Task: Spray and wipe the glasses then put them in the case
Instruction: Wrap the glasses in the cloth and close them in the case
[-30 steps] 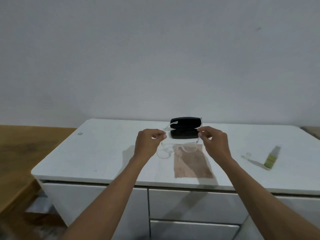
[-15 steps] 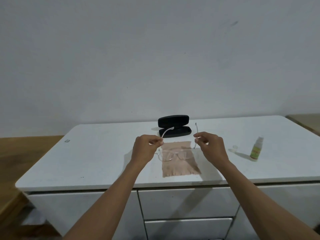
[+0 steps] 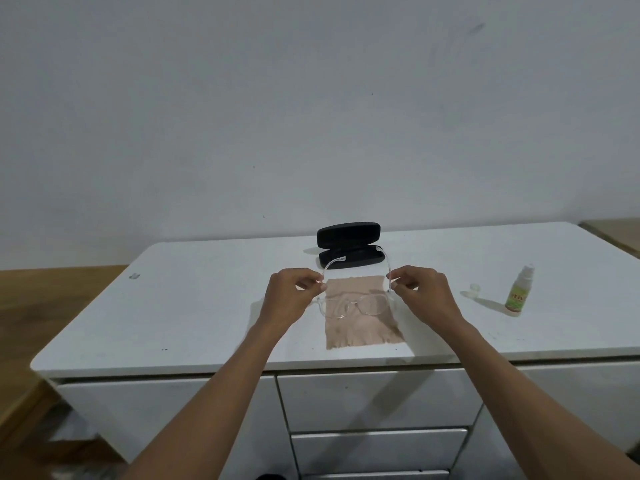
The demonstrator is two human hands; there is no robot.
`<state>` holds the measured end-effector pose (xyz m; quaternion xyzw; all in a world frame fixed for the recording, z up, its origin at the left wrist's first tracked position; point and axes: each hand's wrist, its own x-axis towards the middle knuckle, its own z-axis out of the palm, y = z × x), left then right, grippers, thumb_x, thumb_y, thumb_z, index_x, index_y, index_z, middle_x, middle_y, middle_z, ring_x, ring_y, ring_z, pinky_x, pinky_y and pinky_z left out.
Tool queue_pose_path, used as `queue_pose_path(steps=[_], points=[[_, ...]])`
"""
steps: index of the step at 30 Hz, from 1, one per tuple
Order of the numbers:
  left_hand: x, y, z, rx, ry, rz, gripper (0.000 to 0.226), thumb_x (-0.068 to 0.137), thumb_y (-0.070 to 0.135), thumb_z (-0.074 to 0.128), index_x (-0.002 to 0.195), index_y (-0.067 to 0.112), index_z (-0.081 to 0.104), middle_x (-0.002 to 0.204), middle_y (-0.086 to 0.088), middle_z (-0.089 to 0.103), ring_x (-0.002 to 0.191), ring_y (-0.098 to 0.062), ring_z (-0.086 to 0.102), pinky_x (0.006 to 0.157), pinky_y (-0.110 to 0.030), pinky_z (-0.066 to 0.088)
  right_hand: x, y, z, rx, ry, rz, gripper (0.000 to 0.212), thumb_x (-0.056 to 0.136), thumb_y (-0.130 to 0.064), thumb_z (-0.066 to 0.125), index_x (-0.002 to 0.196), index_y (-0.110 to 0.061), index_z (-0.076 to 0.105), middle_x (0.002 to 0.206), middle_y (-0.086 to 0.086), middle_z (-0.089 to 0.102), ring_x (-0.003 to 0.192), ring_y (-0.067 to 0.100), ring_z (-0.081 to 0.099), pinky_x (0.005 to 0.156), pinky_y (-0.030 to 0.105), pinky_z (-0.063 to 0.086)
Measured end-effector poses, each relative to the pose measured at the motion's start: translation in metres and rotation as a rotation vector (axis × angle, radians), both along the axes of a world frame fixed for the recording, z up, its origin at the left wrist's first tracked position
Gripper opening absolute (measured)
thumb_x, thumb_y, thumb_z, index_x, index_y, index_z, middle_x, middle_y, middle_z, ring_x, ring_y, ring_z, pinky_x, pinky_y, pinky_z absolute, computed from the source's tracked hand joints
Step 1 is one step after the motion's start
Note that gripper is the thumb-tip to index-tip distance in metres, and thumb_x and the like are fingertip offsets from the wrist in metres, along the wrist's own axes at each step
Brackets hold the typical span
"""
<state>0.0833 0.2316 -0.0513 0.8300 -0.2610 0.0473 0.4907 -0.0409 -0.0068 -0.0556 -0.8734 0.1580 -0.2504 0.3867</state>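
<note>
Clear-framed glasses (image 3: 356, 305) hang over a tan cloth (image 3: 360, 327) on the white cabinet top (image 3: 194, 306), lenses toward me and temples pointing away. My left hand (image 3: 291, 299) pinches the left temple. My right hand (image 3: 420, 292) pinches the right temple. Just behind the cloth, a black glasses case (image 3: 349, 244) lies with its lid raised. A small spray bottle (image 3: 518, 295) with a green label stands at the right, its clear cap (image 3: 473, 290) lying beside it.
The cabinet has white drawers (image 3: 374, 400) below the front edge. A wooden surface (image 3: 41, 306) adjoins at the left and another (image 3: 616, 230) at the far right. A plain wall rises behind. A small grey item (image 3: 134, 276) sits at the far left.
The view has shifted slightly. Both hands still pinch the temples, and the glasses sit a little lower over the cloth than a second ago.
</note>
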Motion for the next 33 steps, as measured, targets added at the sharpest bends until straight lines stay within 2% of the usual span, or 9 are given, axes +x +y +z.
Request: queue_pose_path(steps=[7, 11, 14, 16, 19, 22, 26, 28, 33], points=[[0.0, 0.009, 0.0, 0.019, 0.043, -0.101, 0.034, 0.074, 0.013, 0.087, 0.099, 0.033, 0.075, 0.091, 0.012, 0.075, 0.087, -0.002, 0.066, 0.068, -0.006, 0.045, 0.002, -0.007, -0.003, 0.009, 0.074, 0.014, 0.031, 0.088, -0.003, 0.059, 0.093, -0.027, 0.078, 0.081, -0.008, 0.077, 0.081, 0.01, 0.071, 0.076, 0.026, 0.056], [0.009, 0.013, -0.002, 0.096, 0.024, -0.121, 0.048, 0.075, -0.006, 0.068, 0.104, 0.031, 0.074, 0.1, 0.01, 0.073, 0.093, -0.006, 0.065, 0.069, -0.01, 0.047, 0.007, -0.017, -0.002, 0.004, 0.111, -0.008, 0.036, 0.087, 0.001, 0.054, 0.097, -0.023, 0.078, 0.084, -0.004, 0.078, 0.087, 0.011, 0.072, 0.073, 0.022, 0.052], [0.022, 0.012, -0.001, 0.083, -0.001, -0.088, 0.041, 0.08, -0.01, 0.059, 0.102, 0.02, 0.077, 0.094, 0.003, 0.075, 0.082, -0.009, 0.065, 0.07, -0.009, 0.046, 0.018, -0.024, -0.001, 0.033, 0.135, -0.011, 0.021, 0.09, -0.007, 0.066, 0.1, -0.019, 0.08, 0.09, 0.002, 0.078, 0.091, 0.018, 0.071, 0.082, 0.03, 0.055], [0.032, 0.006, 0.002, 0.085, 0.001, -0.083, 0.028, 0.086, -0.003, 0.066, 0.099, 0.018, 0.078, 0.092, 0.0, 0.076, 0.077, -0.011, 0.064, 0.071, -0.011, 0.046, 0.027, -0.027, 0.0, 0.03, 0.16, 0.006, 0.016, 0.091, -0.013, 0.07, 0.102, -0.018, 0.079, 0.091, 0.002, 0.075, 0.093, 0.022, 0.069, 0.082, 0.032, 0.054], [0.046, -0.009, 0.007, 0.093, 0.112, -0.116, 0.013, 0.086, 0.01, 0.077, 0.092, 0.022, 0.079, 0.094, -0.007, 0.077, 0.076, -0.017, 0.065, 0.069, -0.012, 0.049, 0.043, -0.029, 0.003, -0.002, 0.226, 0.037, 0.014, 0.09, -0.016, 0.073, 0.102, -0.018, 0.08, 0.087, -0.004, 0.069, 0.095, 0.025, 0.068, 0.082, 0.034, 0.054], [0.061, -0.024, 0.01, 0.179, 0.171, -0.162, 0.011, 0.081, 0.021, 0.084, 0.083, 0.03, 0.079, 0.093, -0.005, 0.077, 0.071, -0.014, 0.063, 0.072, -0.024, 0.049, 0.058, -0.03, 0.002, -0.031, 0.282, 0.052, 0.01, 0.087, -0.021, 0.077, 0.096, -0.022, 0.08, 0.097, 0.0, 0.076, 0.099, 0.024, 0.07, 0.091, 0.04, 0.057], [0.067, -0.04, 0.008, 0.309, 0.224, -0.172, 0.019, 0.072, 0.023, 0.091, 0.089, 0.023, 0.082, 0.091, 0.002, 0.077, 0.077, -0.008, 0.068, 0.075, -0.025, 0.051, 0.07, -0.032, 0.004, -0.046, 0.346, 0.09, 0.021, 0.081, -0.034, 0.084, 0.095, -0.02, 0.08, 0.093, -0.002, 0.076, 0.09, 0.016, 0.07, 0.085, 0.031, 0.055], [0.068, -0.045, 0.005, 0.327, 0.25, -0.16, 0.017, 0.071, 0.018, 0.092, 0.082, 0.023, 0.081, 0.091, 0.003, 0.076, 0.085, -0.014, 0.071, 0.082, -0.029, 0.056, 0.073, -0.031, 0.004, -0.074, 0.36, 0.106, 0.012, 0.079, -0.031, 0.084, 0.089, -0.024, 0.082, 0.088, -0.006, 0.077, 0.087, 0.013, 0.071, 0.08, 0.028, 0.054], [0.066, -0.045, 0.005, 0.376, 0.229, -0.182, 0.011, 0.074, 0.014, 0.089, 0.074, 0.017, 0.079, 0.073, 0.002, 0.069, 0.07, -0.013, 0.062, 0.07, -0.025, 0.049, 0.078, -0.029, 0.002, -0.132, 0.377, 0.126, 0.005, 0.079, -0.025, 0.084, 0.078, -0.025, 0.079, 0.084, -0.003, 0.076, 0.082, 0.016, 0.069, 0.077, 0.03, 0.054]])
